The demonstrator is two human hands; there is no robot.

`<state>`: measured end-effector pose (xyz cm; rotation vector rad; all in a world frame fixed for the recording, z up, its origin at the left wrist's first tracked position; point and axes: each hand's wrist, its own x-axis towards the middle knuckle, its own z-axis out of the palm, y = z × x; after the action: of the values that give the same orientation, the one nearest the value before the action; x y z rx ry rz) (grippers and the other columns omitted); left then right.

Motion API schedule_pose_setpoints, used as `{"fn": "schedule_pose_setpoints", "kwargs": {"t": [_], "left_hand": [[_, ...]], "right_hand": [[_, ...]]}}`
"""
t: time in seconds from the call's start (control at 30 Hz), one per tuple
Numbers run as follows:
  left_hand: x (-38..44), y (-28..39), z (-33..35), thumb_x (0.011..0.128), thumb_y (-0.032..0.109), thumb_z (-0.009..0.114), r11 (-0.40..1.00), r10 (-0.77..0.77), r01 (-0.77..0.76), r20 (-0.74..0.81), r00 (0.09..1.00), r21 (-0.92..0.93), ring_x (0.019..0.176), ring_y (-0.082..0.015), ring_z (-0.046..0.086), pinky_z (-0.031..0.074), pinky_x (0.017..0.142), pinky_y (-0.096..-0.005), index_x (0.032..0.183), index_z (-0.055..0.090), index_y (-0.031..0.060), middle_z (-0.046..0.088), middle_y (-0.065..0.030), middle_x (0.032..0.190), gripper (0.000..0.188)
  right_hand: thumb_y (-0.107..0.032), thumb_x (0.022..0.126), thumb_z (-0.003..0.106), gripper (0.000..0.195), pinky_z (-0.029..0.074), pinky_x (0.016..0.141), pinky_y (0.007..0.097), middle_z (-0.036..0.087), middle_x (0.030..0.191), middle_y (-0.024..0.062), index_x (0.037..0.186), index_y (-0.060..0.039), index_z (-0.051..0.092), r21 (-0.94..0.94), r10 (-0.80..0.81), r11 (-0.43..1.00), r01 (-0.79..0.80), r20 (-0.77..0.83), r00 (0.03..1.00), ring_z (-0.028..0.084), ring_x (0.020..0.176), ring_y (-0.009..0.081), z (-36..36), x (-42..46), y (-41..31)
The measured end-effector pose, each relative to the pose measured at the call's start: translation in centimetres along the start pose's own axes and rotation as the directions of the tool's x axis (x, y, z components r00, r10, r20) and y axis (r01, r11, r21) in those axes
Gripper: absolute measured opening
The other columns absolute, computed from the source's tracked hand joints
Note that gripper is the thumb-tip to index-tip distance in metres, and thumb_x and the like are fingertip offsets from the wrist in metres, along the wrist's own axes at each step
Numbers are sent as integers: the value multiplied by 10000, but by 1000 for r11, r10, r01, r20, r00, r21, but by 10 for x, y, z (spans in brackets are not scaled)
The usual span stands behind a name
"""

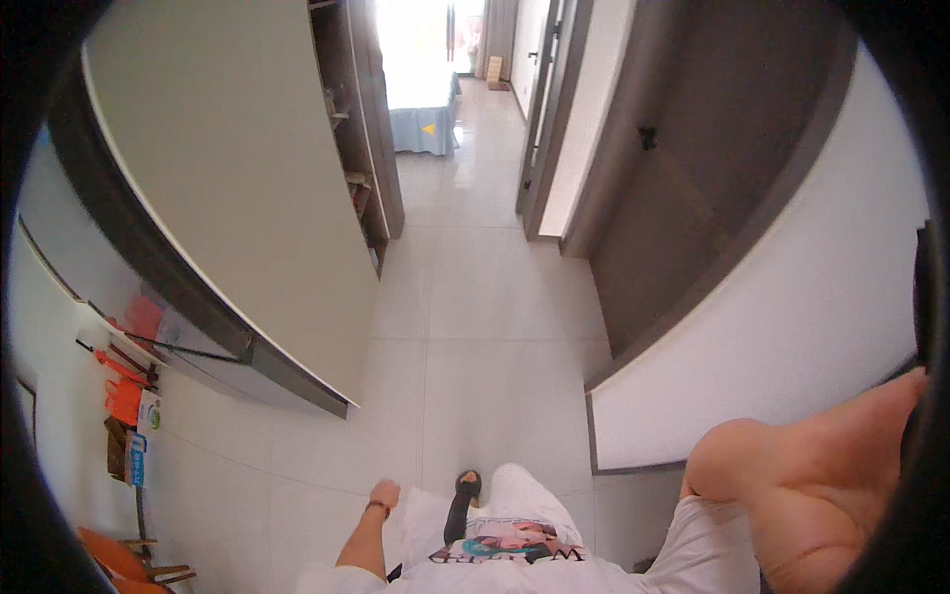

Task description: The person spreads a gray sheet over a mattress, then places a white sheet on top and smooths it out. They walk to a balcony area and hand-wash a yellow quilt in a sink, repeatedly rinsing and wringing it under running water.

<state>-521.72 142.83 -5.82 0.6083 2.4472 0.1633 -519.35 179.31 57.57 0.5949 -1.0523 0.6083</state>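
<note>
My left hand [384, 491] hangs low in front of my body, with a dark bracelet [378, 508] at its wrist. It touches nothing that I can make out, and its fingers are too small and blurred to read. On the right, my bent bare arm [801, 460] rises large and close to the camera; the right hand itself is out of view past the dark rim. I wear a white printed T-shirt [512, 546]. Below it a foot in a dark sandal [468, 481] stands on the pale tiled floor [490, 289].
A light panel [223, 185] and open shelves [360, 185] flank the left side. A dark door [712, 185] and white wall [801, 319] line the right. Ahead, a doorway leads to a blue-grey draped bed [415, 130]. Orange chairs [111, 553] and an orange bag [122, 401] are lower left.
</note>
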Motion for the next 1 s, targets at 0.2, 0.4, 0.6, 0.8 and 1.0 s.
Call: {"fn": "schedule_pose_setpoints", "kwargs": {"t": [0.2,0.4,0.6,0.8,1.0], "left_hand": [[127,14,-225,786,338,514,650,-368,103,-193,909,-753,928,-314,563,451,794,-385,1044,518,38,598,-164,975,396],[306,-2,-295,787,373,481,849,-255,202,-43,966,-488,923,-330,564,448,799,-398,1066,525,64,601,-172,972,418],[328,-110,-362,761,372,478,770,-499,543,214,840,-334,888,-327,576,447,767,-404,889,614,52,611,-187,912,369],[494,-111,-392,745,335,459,659,-441,613,436,785,-436,1000,-341,539,423,835,-394,948,619,26,566,-209,1050,403],[678,-171,-451,737,371,498,662,-310,510,418,854,-550,1057,-325,511,401,874,-402,1030,595,33,550,-207,1096,458]], "right_hand": [[-214,784,520,449,230,978,499,339,1288,195,1197,-51,454,515,170,647,-562,622,765,319,1202,343,67,-108,145],[-43,820,457,344,370,914,465,420,1132,313,1114,135,445,438,124,65,-897,888,443,447,1082,412,131,-176,280],[-29,749,609,267,444,767,385,492,1015,349,943,142,544,393,206,-151,-907,910,360,560,871,380,220,-220,452],[41,647,680,117,470,548,216,580,795,297,738,77,615,251,827,216,-943,466,314,607,556,276,339,-261,542],[96,725,574,304,433,760,240,465,1061,331,1025,94,523,287,556,-301,-909,828,77,550,884,296,396,-353,692]]}}
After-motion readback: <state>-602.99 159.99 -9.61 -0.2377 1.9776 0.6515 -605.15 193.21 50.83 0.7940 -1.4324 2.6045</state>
